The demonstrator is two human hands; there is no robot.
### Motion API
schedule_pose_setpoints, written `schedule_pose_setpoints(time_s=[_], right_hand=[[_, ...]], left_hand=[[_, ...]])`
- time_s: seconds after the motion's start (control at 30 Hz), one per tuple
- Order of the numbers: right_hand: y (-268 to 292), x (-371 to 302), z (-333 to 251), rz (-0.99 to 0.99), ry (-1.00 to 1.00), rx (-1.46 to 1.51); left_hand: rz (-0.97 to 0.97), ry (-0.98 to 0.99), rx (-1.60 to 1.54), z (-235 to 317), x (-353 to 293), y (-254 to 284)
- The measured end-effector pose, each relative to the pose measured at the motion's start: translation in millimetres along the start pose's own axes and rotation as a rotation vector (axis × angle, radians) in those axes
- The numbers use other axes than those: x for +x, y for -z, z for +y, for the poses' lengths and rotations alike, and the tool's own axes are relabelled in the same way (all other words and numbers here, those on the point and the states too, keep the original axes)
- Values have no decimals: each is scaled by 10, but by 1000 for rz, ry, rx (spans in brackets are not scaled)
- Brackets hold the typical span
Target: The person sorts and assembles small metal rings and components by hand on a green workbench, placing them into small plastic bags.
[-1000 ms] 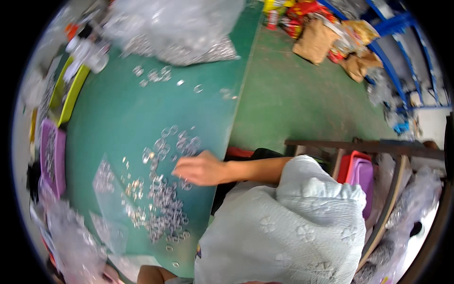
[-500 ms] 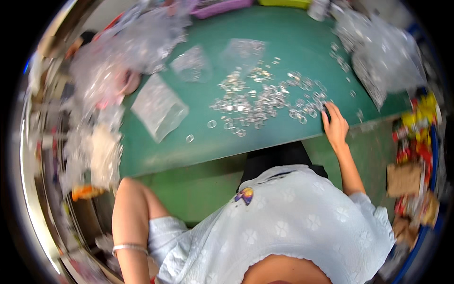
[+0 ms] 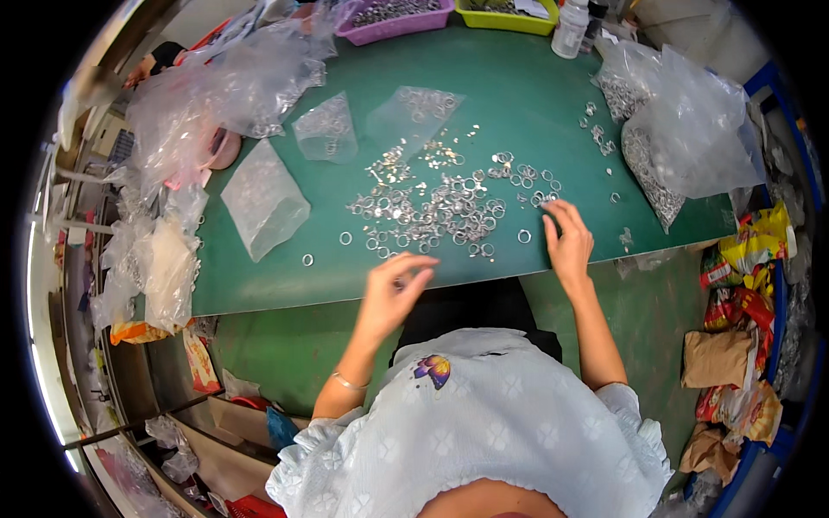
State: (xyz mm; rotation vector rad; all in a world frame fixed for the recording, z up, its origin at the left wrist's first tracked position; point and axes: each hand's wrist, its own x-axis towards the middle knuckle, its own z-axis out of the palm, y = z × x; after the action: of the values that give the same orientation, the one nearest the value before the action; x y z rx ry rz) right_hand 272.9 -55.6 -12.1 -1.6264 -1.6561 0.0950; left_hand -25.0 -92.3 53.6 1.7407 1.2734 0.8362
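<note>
A loose pile of silver metal rings [image 3: 453, 207] lies on the green tabletop, with small gold and silver bits [image 3: 393, 168] at its far left side. My right hand [image 3: 568, 243] rests at the pile's right end, its thumb and fingers apart, fingertips touching or just above a few rings. Over the table's near edge is my left hand [image 3: 389, 292], slightly blurred, with thumb and bent fingers apart. A small dark spot shows between them; I cannot tell what it is. Single rings lie nearby, one ring [image 3: 524, 236] left of my right hand.
Clear plastic bags [image 3: 266, 198] lie left and behind the pile. A large bag of metal parts [image 3: 652, 168] stands at the right. A purple tray [image 3: 393, 28], a yellow-green tray [image 3: 505, 19] and a white bottle [image 3: 570, 30] line the back. Snack packets [image 3: 760, 242] fill the right side.
My left arm has come up from beside my left leg to the table's near edge. My right hand still reaches over the rings' right end. The whole view has shifted.
</note>
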Motion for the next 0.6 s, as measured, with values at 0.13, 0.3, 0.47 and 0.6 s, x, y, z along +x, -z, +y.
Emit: schedule_pose_setpoints(time_s=[0.13, 0.3, 0.47, 0.6], right_hand=[[50, 225, 71, -72, -40, -43], [-157, 352, 96, -256, 70, -139], [6, 339, 58, -208, -107, -99], [310, 407, -986, -787, -52, 907]], left_hand=[[82, -141, 307, -145, 321, -740], [13, -188, 454, -214, 593, -1002], [232, -73, 533, -356, 598, -729], [249, 2, 494, -347, 744, -681]])
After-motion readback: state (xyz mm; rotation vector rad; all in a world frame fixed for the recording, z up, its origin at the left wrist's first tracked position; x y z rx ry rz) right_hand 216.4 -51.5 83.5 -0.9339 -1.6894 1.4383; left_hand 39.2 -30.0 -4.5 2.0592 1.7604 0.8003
